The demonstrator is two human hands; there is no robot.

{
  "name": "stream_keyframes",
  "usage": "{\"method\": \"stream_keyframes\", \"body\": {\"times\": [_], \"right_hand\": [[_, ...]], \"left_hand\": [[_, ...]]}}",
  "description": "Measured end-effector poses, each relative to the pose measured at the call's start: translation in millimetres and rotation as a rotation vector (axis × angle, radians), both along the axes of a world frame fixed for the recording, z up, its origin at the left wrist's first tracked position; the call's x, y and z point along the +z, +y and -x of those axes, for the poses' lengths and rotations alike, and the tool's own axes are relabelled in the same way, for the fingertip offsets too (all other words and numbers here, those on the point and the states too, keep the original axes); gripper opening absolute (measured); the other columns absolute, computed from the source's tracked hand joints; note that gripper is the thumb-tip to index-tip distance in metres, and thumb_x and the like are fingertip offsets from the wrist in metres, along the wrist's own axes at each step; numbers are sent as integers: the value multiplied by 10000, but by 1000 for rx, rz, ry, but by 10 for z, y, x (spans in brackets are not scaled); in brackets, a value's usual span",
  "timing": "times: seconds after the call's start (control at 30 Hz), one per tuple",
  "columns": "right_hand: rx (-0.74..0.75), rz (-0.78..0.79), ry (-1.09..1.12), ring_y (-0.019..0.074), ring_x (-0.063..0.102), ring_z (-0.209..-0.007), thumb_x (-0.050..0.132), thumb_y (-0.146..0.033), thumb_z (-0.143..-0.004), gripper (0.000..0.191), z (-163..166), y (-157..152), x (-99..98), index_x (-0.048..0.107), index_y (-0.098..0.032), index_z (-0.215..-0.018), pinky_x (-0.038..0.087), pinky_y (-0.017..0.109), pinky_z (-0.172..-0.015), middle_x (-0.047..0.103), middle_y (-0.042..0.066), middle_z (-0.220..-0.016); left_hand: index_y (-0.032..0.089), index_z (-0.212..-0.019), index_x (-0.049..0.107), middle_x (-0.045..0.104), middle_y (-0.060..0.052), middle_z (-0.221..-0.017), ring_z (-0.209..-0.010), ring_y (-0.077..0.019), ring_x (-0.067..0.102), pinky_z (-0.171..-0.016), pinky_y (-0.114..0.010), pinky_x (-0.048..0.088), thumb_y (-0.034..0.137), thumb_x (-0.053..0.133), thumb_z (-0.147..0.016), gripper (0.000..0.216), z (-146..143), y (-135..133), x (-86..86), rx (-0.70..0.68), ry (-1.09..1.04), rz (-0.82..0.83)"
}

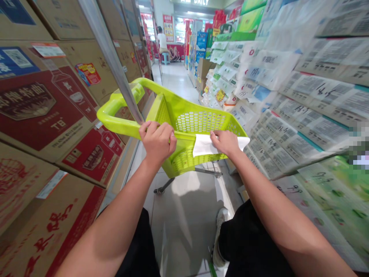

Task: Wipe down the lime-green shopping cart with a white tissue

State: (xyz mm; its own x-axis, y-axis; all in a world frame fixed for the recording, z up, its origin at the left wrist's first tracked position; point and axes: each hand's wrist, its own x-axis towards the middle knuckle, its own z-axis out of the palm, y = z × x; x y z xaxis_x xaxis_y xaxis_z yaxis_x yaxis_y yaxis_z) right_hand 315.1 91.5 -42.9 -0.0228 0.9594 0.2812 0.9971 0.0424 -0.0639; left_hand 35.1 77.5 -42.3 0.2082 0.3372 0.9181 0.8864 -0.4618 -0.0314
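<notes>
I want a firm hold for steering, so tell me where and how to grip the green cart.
The green cart is probably best taken by its looped handle, from the handle end at the left: the open loop leaves room to wrap around its rounded bar. Grip clear of the metal pole crossing it.

Pale shiny floor [174,75], stacked cartons [29,102], blue stool [165,59], bright far window [180,30]
</notes>
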Motion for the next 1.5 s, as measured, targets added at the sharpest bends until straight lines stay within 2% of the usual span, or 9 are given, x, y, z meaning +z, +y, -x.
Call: {"method": "stream_keyframes", "body": {"times": [0.4, 0.53, 0.8, 0.9, 1.0, 1.17, 1.3, 1.4, 1.5], "right_hand": [[257, -161, 79, 240, 726, -904, 279, -497, -1124, 580, 800, -163, 55, 763, -217, -969, 349, 335, -772, 821, 86, -1002], [239, -88, 50, 258, 732, -904, 279, -575, -1111, 607, 644, -95, 60, 774, -231, -1038, 327, 330, -707, 821, 94, -1035], [-53, 47, 54, 304, 734, -965, 384, -540, -1057, 530, -188, 138, -21, 815, -230, -1049, 367, 323, -703, 813, 131, -1034], [-14, 46, 26, 307, 740, -960, 337, -557, -1074, 576, -102, 89, -22, 819, -245, -1111, 369, 329, -709, 815, 132, -1041], [98, 23, 12, 298, 737, -936, 263, -601, -1097, 656, 206, -15, 2, 816, -250, -1117, 366, 336, -722, 815, 127, -1014], [343, -157, 79, 258, 704, -992, 246, -610, -1116, 638, 715, -179, 23, 748, -217, -1090, 362, 343, -818, 800, 96, -1081], [418, -202, 63, 257, 684, -1014, 237, -609, -1120, 626, 767, -190, -1, 711, -200, -1103, 350, 347, -826, 786, 101, -1072], [337, -134, 29, 263, 698, -949, 276, -581, -1115, 579, 538, -96, -26, 730, -222, -1100, 328, 345, -744, 795, 97, -1048], [93, -60, 23, 286, 710, -889, 323, -585, -1089, 566, 182, 41, -52, 766, -234, -1086, 285, 338, -678, 805, 112, -1007]], "left_hand": [[262, -773, 575, 651, -31, -764, -896, -287, 566, -1058, -523, 293, 298, 542, -909, 144, -11, -24, 5, -2, 4, 39], [259, -770, 567, 654, -30, -767, -902, -287, 563, -1072, -530, 289, 281, 542, -909, 143, 97, 1, 9, -26, -5, 70], [266, -777, 553, 661, -18, -749, -868, -279, 569, -1063, -521, 298, 271, 528, -916, 141, 140, 13, -4, 37, -1, 23], [269, -759, 548, 653, -20, -740, -870, -281, 567, -1053, -527, 297, 287, 536, -908, 150, 88, -10, -8, 43, -29, 34], [266, -742, 536, 639, -19, -728, -868, -277, 558, -1049, -529, 294, 305, 540, -907, 170, 37, -35, -7, 41, -40, 39], [266, -764, 526, 624, -6, -746, -879, -258, 539, -1069, -517, 291, 322, 522, -938, 183, 11, -67, 8, 17, -19, 36], [273, -796, 519, 625, 4, -748, -871, -253, 547, -1070, -483, 302, 303, 511, -945, 152, 53, -52, 10, 45, 19, -4], [266, -793, 533, 643, -12, -745, -868, -265, 565, -1077, -495, 301, 282, 506, -935, 145, 93, -26, 3, 46, 8, -4], [263, -796, 561, 665, -24, -755, -869, -275, 577, -1072, -514, 303, 277, 503, -936, 153, 106, -15, 1, 42, 1, 23]]}}
